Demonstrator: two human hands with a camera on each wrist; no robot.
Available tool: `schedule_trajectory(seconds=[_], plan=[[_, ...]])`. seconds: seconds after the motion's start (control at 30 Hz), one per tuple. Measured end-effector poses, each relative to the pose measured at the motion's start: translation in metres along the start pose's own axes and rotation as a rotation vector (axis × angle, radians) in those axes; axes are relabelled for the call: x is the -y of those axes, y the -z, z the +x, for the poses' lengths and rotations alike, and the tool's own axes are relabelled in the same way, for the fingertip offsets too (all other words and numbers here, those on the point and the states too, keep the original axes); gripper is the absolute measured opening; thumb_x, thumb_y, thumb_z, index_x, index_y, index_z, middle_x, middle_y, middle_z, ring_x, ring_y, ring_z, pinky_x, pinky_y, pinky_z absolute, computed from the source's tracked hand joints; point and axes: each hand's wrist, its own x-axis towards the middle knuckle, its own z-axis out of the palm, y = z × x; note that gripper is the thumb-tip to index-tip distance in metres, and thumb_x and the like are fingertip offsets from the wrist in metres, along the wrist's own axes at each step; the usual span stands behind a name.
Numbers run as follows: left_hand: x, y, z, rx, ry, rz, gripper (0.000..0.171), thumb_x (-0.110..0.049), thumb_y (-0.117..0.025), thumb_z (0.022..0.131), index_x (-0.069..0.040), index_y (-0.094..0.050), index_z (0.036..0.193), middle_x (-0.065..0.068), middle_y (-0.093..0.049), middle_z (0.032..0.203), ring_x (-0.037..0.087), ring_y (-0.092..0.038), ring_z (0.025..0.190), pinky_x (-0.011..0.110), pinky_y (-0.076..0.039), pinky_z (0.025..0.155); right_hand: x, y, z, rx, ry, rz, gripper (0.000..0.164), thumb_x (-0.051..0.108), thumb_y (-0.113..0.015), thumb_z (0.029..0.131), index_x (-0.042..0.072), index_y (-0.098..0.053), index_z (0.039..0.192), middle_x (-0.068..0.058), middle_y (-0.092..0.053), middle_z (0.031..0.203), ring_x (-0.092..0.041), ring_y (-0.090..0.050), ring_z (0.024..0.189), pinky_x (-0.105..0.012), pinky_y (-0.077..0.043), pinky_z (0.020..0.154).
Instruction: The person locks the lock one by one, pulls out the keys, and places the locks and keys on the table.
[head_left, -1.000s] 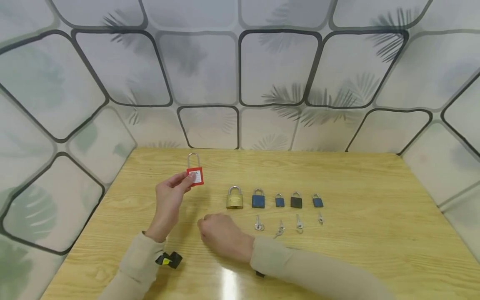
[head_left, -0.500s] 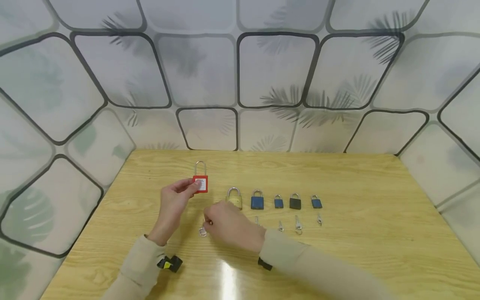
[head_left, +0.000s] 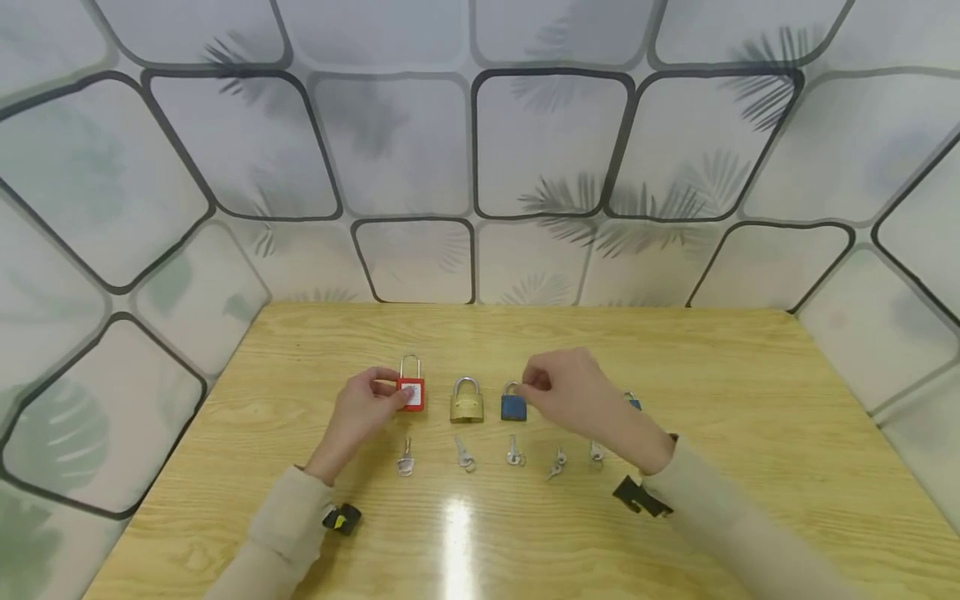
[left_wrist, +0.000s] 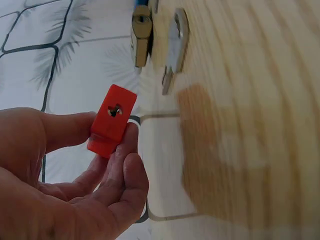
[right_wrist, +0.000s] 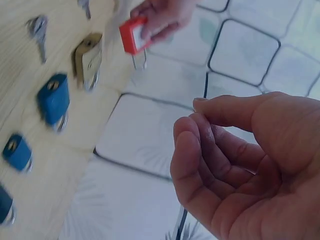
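My left hand [head_left: 367, 408] pinches a red padlock [head_left: 410, 395] with a white label, its tall shackle pointing away from me. In the left wrist view, the keyhole end of the red padlock [left_wrist: 114, 117] shows between thumb and fingers. My right hand [head_left: 573, 387] hovers over the row, partly covering a blue padlock [head_left: 513, 407]. Its fingers are curled with the thumb against the index finger, and nothing shows between them. A brass padlock [head_left: 467, 407] lies between the two hands. Key sets lie nearer me, including one [head_left: 406, 458] below the red padlock.
More padlocks sit to the right, mostly behind my right hand; a small blue padlock [head_left: 633, 402] peeks out. Several key sets, such as one key pair [head_left: 557, 462], lie in a front row. A patterned backdrop [head_left: 420, 258] rises behind the wooden table [head_left: 712, 492].
The left hand has brought the red padlock down and right, beside the brass one. The right hand has left the keys at the left and moved up and right over the row.
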Motion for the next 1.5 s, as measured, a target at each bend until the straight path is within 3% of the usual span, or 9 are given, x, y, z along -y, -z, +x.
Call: schedule_trajectory(seconds=[0.17,0.53,0.9,1.27,1.4,1.5], plan=[[0.004,0.0,0.004,0.024,0.005,0.123,0.036,-0.02,-0.07,0.087,0.003,-0.063,0.115,0.021,-0.066,0.106,0.03,-0.061,0.092,0.042,-0.053,0.075,-0.025,0.013,-0.017,-0.046,-0.027,0.008,0.014,0.015,-0.072,0.086,0.01,-0.07,0.073,0.003,-0.063,0.059,-0.008,-0.048,0.048,-0.03,-0.046,0.05],[0.005,0.005,0.007,0.052,0.009,0.225,0.036,-0.023,-0.068,0.089,0.004,-0.066,0.112,0.018,-0.068,0.101,0.026,-0.06,0.086,0.042,-0.052,0.074,-0.046,0.023,-0.037,-0.053,-0.111,-0.001,0.015,0.016,-0.071,0.087,0.014,-0.07,0.072,0.003,-0.063,0.06,-0.01,-0.049,0.05,-0.031,-0.045,0.052],[0.007,0.008,0.007,0.057,-0.015,0.305,0.033,-0.026,-0.069,0.088,0.001,-0.07,0.107,0.014,-0.071,0.094,0.023,-0.061,0.078,0.037,-0.052,0.066,-0.062,0.026,-0.048,-0.052,-0.167,-0.009,0.015,0.02,-0.07,0.089,0.014,-0.072,0.076,0.0,-0.068,0.067,-0.011,-0.054,0.055,-0.032,-0.047,0.054],[0.003,0.004,0.007,0.068,-0.047,0.308,0.034,-0.024,-0.069,0.089,0.004,-0.069,0.109,0.016,-0.071,0.096,0.023,-0.062,0.079,0.039,-0.054,0.068,-0.086,0.039,-0.068,-0.066,-0.257,-0.004,0.016,0.023,-0.069,0.09,0.011,-0.073,0.08,-0.001,-0.071,0.071,-0.012,-0.058,0.059,-0.033,-0.048,0.054],[0.001,0.005,0.001,0.057,-0.072,0.312,0.037,-0.025,-0.066,0.091,0.003,-0.065,0.115,0.018,-0.071,0.103,0.027,-0.064,0.087,0.045,-0.055,0.076,-0.093,0.041,-0.074,-0.07,-0.262,-0.009,0.015,0.021,-0.068,0.09,0.01,-0.073,0.082,0.0,-0.07,0.068,-0.011,-0.058,0.056,-0.032,-0.048,0.051],[0.001,0.013,-0.012,0.027,-0.112,0.336,0.039,-0.025,-0.064,0.092,0.003,-0.063,0.119,0.02,-0.069,0.109,0.03,-0.064,0.094,0.05,-0.054,0.08,-0.097,0.039,-0.079,-0.077,-0.252,-0.011,0.016,0.02,-0.068,0.091,0.007,-0.073,0.083,-0.001,-0.071,0.068,-0.011,-0.058,0.054,-0.032,-0.048,0.05]])
